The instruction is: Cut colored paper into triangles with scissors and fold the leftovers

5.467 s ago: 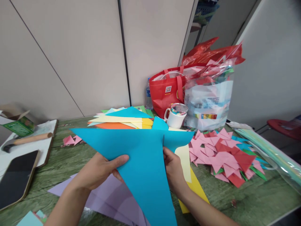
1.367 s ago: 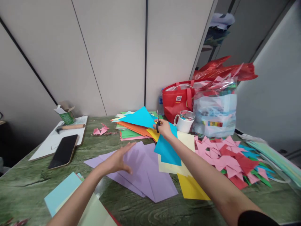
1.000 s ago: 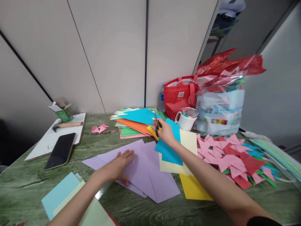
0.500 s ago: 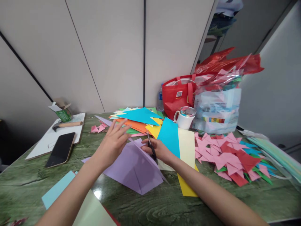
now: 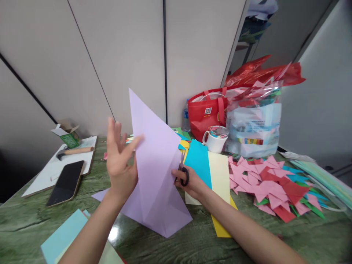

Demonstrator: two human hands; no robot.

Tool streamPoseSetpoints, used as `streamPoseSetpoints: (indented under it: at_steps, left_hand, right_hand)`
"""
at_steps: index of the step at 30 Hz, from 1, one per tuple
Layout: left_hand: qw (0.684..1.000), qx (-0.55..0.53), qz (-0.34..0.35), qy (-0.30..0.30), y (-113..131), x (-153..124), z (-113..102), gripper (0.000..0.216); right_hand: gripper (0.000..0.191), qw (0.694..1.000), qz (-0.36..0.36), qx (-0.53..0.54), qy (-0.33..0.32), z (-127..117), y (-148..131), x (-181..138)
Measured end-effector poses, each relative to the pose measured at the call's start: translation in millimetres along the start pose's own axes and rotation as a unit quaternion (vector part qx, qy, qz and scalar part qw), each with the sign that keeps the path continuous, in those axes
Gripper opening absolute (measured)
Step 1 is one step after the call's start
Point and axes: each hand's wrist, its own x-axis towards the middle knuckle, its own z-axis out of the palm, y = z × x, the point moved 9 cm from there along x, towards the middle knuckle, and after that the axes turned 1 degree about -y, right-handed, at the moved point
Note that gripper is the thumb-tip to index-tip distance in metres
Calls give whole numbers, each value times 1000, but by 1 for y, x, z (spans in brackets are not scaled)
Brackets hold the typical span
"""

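A large lilac paper sheet (image 5: 156,176) stands tilted up off the green table (image 5: 247,234), one corner pointing high. My left hand (image 5: 121,161) is pressed against its left edge with fingers spread, thumb on the sheet. At the sheet's right edge, my right hand (image 5: 192,183) is closed on black-handled scissors (image 5: 184,175) and touches the paper there. More lilac paper lies flat underneath.
Beside my right hand lie a blue sheet (image 5: 198,161), a cream sheet (image 5: 220,172) and a yellow one (image 5: 220,227). Pink and red paper triangles (image 5: 269,183) are piled at right. A white mug (image 5: 216,141), red bag (image 5: 207,110), plastic bag (image 5: 253,124), phone (image 5: 66,182) and hammer (image 5: 73,151) stand around.
The blue sheet I was cutting now lies on the table. My right hand came back with the scissors, and both hands have lifted the lilac sheet from flat to upright.
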Motion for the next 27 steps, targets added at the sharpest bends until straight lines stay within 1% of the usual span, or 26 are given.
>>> streamPoseSetpoints:
  at_steps: [1, 2, 3, 4, 5, 6, 7, 8, 9, 11, 13, 16, 18, 21, 24, 27]
  left_hand:
    - [995, -54, -73, 30, -15, -2, -1, 48]
    - [978, -121, -163, 55, -32, -8, 1, 55]
    - [943, -191, -263, 63, -50, -16, 9, 57]
    - [895, -260, -359, 56, -65, -28, 21, 56]
    - [841, -317, -437, 34, -75, -40, 36, 58]
    - [790, -362, -495, 0, -79, -51, 50, 62]
    - [756, -392, -523, -33, -80, -59, 60, 63]
    - [738, -411, -531, -69, -78, -64, 69, 60]
    - [727, -425, -528, -111, -76, -68, 76, 57]
    - [714, -443, -514, -171, -72, -76, 87, 60]
    - [704, -444, -517, -201, -71, -87, 95, 64]
    - [687, -417, -544, -241, -73, -107, 110, 54]
    - [677, -404, -571, -227, -79, -119, 116, 43]
    - [684, -397, -588, -166, -91, -123, 116, 37]
    - [695, -402, -585, -116, -99, -113, 111, 34]
    - [704, -409, -577, -70, -100, -93, 101, 31]
  right_hand:
    - [41, 1000, -10, 5, 16, -4, -2, 2]
    - [41, 999, -20, 9, 33, -9, -3, 3]
    - [42, 998, -30, 13, 50, -14, -5, 5]
    - [42, 997, -40, 18, 68, -19, -6, 7]
    - [42, 995, -51, 22, 88, -26, -7, 8]
    - [42, 992, -62, 26, 109, -33, -8, 9]
    - [43, 988, -75, 29, 130, -40, -10, 10]
    - [43, 984, -87, 31, 152, -47, -12, 11]
    - [44, 979, -100, 32, 172, -53, -15, 11]
    - [46, 970, -124, 34, 208, -65, -21, 11]
    - [46, 962, -142, 34, 232, -72, -28, 10]
    - [46, 956, -158, 32, 245, -76, -36, 9]
    - [46, 956, -162, 27, 242, -76, -41, 8]
    - [46, 958, -160, 11, 236, -77, -45, 7]
    - [47, 964, -143, -18, 224, -75, -44, 3]
    - [47, 971, -122, -49, 201, -65, -41, -2]
